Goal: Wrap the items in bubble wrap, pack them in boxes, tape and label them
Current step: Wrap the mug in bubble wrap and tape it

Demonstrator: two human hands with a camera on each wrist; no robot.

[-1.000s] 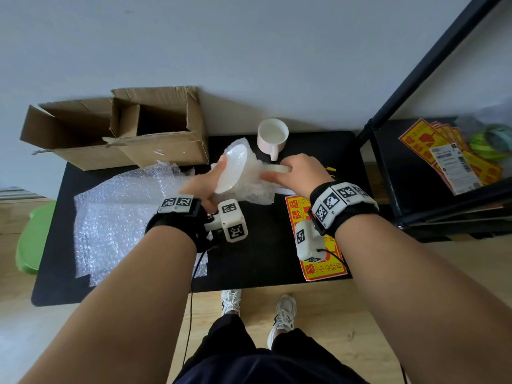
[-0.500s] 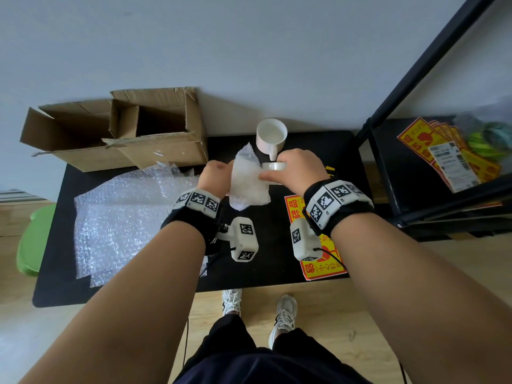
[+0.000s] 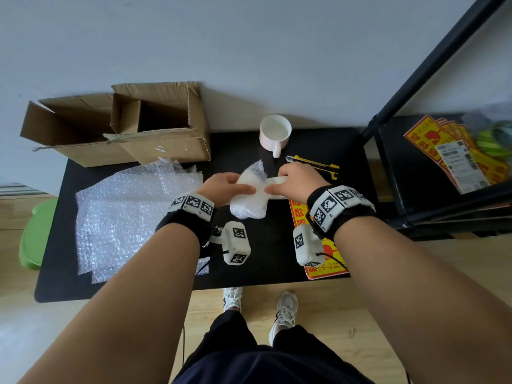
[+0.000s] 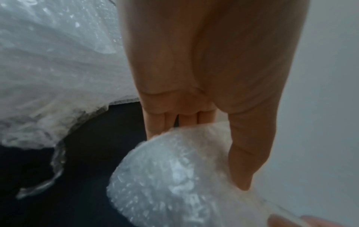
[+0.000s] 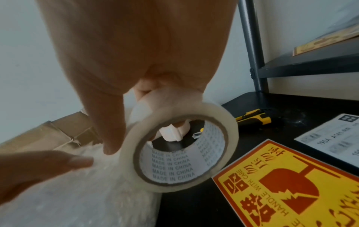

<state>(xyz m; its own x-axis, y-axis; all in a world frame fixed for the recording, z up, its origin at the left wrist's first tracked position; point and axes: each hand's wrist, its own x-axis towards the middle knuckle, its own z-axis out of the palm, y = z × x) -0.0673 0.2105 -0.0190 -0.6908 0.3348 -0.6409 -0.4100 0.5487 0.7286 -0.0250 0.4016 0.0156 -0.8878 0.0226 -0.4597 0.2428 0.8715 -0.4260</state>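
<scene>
Since the earlier frame, both hands have been lowered toward the table (image 3: pixel 277 256). Clear tape roll (image 5: pixel 178 152) is clasped by the right hand (image 3: pixel 297 181); the bubble-wrapped bundle (image 3: pixel 250 195) is pinched by the left hand (image 3: pixel 224 187) at table centre. At twelve o'clock a white mug (image 3: pixel 274 133) stands; at ten o'clock, open boxes (image 3: pixel 155 126).

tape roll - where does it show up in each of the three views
Head: the tape roll sits at centre, under the right hand.
Left wrist: not in it.
Right wrist: centre, hole facing the camera.
Shared landmark: the bubble-wrapped bundle.
</scene>
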